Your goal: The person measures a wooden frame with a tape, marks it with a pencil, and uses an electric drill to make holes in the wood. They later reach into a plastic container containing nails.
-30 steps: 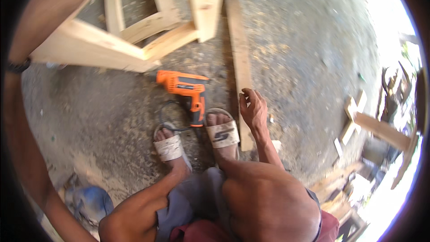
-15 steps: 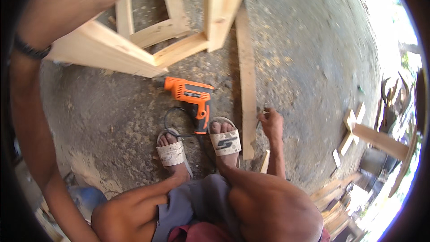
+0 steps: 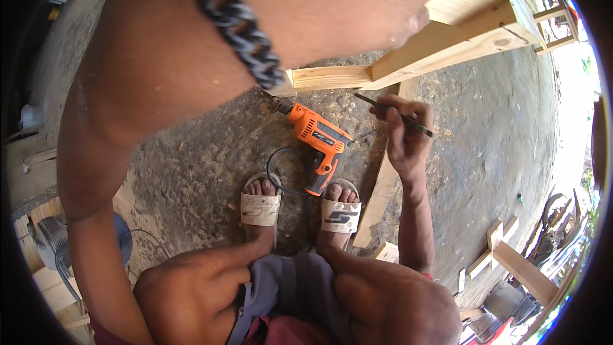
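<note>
Since the earlier frame the right hand point(image 3: 403, 135) has come up off the ground and now pinches a thin dark pencil point(image 3: 394, 115) between thumb and fingertips, its tip aimed far and left toward the pale wooden frame point(image 3: 440, 45). The left arm has swung close across the view; the left hand point(image 3: 389, 6) rests on the frame's top, but whether it is spread or closed cannot be told. Just left of the right hand lies an orange power drill point(image 3: 317, 142) with its black cord looped beside it, near the person's sandalled feet point(image 3: 300, 207). A loose plank point(image 3: 381, 191) lies on the rough grey concrete ground point(image 3: 485, 153) under the right wrist. Timber offcuts point(image 3: 511, 255) sit at the near right.
</note>
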`<state>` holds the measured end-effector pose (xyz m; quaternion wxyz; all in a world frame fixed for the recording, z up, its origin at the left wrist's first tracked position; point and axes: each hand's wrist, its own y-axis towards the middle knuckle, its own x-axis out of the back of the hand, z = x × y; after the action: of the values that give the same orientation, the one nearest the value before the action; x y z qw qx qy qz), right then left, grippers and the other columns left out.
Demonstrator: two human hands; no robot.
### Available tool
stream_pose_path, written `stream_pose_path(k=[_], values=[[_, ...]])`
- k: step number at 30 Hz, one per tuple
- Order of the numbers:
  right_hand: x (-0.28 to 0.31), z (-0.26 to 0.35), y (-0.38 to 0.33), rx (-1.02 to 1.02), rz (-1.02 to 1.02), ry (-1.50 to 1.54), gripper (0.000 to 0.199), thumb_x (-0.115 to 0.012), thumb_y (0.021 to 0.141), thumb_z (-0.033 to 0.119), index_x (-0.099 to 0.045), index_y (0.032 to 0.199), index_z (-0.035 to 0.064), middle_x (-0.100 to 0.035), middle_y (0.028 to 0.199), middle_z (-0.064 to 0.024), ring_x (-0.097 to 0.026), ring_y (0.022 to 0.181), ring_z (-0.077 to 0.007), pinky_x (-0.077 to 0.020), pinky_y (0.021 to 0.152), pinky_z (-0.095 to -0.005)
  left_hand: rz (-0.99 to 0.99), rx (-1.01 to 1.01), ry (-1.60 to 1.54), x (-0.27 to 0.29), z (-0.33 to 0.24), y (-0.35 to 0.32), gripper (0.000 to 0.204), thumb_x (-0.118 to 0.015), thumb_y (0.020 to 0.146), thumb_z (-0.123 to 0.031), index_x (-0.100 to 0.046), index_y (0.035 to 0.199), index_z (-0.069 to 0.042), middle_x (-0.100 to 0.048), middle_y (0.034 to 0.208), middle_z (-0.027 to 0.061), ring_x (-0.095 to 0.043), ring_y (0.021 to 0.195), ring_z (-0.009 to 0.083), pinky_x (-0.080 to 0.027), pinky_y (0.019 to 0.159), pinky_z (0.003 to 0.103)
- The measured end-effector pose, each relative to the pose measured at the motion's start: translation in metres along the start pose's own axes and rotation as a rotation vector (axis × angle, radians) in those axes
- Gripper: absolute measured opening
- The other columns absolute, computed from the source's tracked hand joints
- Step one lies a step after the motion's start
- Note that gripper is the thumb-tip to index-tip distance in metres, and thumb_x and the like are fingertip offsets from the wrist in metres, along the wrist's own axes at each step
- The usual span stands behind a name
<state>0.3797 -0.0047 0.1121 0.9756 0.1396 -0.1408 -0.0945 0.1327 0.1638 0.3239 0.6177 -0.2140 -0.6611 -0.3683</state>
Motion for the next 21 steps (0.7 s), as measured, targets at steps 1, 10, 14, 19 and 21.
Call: stream_pose_path(k=[1,10,14,19,21], values=[[-0.005,0.000,0.008,-0.019,0.085,-0.092,0.017,-0.060,0.098,-0.001,-0.046,0.107,0.0015,-0.074,0.103,-0.0177,-0.076,0.089,-0.0233,-0.0604,0.069,-0.0319,-0.001,-0.007,-0.007,0.003,-0.007,-0.004,0.047,-0.060,0.096,-0.027,-0.050,0.129,0.005,-0.060,0.118,0.0227,-0.059,0.113,0.0364,-0.047,0.100,0.046],[-0.029,-0.004,0.025,-0.012,0.130,-0.206,0.014,-0.062,0.099,0.006,-0.052,0.108,0.0016,-0.075,0.095,-0.0151,-0.076,0.089,-0.0283,-0.0598,0.074,-0.0363,-0.002,-0.033,-0.019,0.016,-0.022,-0.024,0.048,-0.062,0.095,-0.028,-0.051,0.128,0.005,-0.061,0.114,0.0231,-0.060,0.110,0.0367,-0.048,0.098,0.046],[-0.030,-0.003,0.027,-0.008,0.153,-0.252,0.014,-0.063,0.098,0.005,-0.052,0.108,0.0011,-0.075,0.095,-0.0154,-0.076,0.090,-0.0277,-0.0598,0.074,-0.0363,0.004,-0.035,-0.023,0.015,-0.025,-0.031,0.048,-0.062,0.094,-0.028,-0.051,0.127,0.005,-0.062,0.113,0.0232,-0.061,0.109,0.0368,-0.049,0.097,0.046],[-0.025,-0.008,0.026,-0.065,0.212,-0.200,0.015,-0.063,0.098,0.004,-0.052,0.108,0.0007,-0.075,0.095,-0.0154,-0.077,0.089,-0.0272,-0.0599,0.074,-0.0357,0.004,-0.043,-0.023,0.017,-0.028,-0.032,0.048,-0.063,0.093,-0.028,-0.052,0.126,0.006,-0.062,0.111,0.0234,-0.062,0.108,0.0369,-0.050,0.096,0.046],[-0.024,-0.008,0.028,-0.017,0.177,-0.202,0.015,-0.063,0.098,0.003,-0.051,0.108,0.0007,-0.075,0.095,-0.0157,-0.076,0.088,-0.0271,-0.0600,0.074,-0.0357,-0.004,-0.049,-0.030,0.018,-0.029,-0.031,0.049,-0.064,0.093,-0.028,-0.052,0.126,0.006,-0.062,0.110,0.0235,-0.062,0.107,0.0370,-0.050,0.095,0.046]])
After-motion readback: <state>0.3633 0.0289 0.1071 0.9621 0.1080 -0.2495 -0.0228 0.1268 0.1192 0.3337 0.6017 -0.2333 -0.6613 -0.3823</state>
